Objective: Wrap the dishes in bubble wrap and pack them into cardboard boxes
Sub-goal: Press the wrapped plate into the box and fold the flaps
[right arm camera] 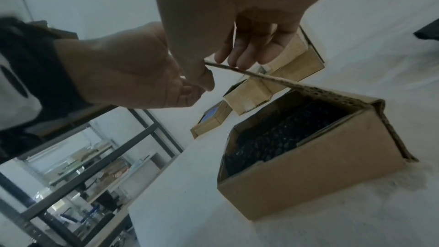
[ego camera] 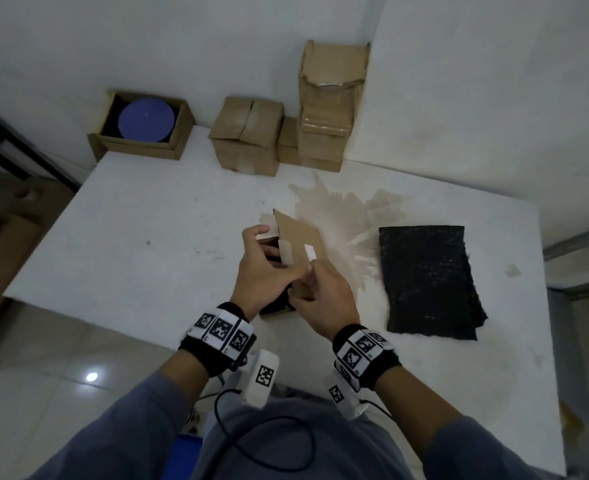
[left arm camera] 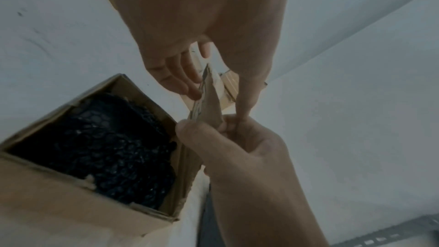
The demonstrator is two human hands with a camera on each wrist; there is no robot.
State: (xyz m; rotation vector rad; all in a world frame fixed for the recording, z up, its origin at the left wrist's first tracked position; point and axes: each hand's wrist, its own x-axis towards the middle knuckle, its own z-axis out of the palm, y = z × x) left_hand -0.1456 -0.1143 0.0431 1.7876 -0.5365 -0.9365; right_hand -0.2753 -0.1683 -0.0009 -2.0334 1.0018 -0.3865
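Observation:
A small cardboard box (ego camera: 279, 308) stands near the table's front edge, holding a dish wrapped in black bubble wrap (left arm camera: 102, 138). Its right flap (ego camera: 300, 237) stands raised over the opening. My left hand (ego camera: 268, 252) holds that flap from the left, fingers on one face and thumb on the other (left arm camera: 217, 106). My right hand (ego camera: 315, 271) pinches the flap's near edge between thumb and fingers (right arm camera: 223, 72). The two hands touch each other. A folded sheet of black bubble wrap (ego camera: 428, 282) lies flat on the table to the right.
At the back of the white table (ego camera: 147, 220) stand an open box with a blue plate (ego camera: 145, 121), a closed box (ego camera: 248, 136) and a tall stack of boxes (ego camera: 327, 105). A brown stain (ego camera: 348, 209) marks the table. Walls close the back and right.

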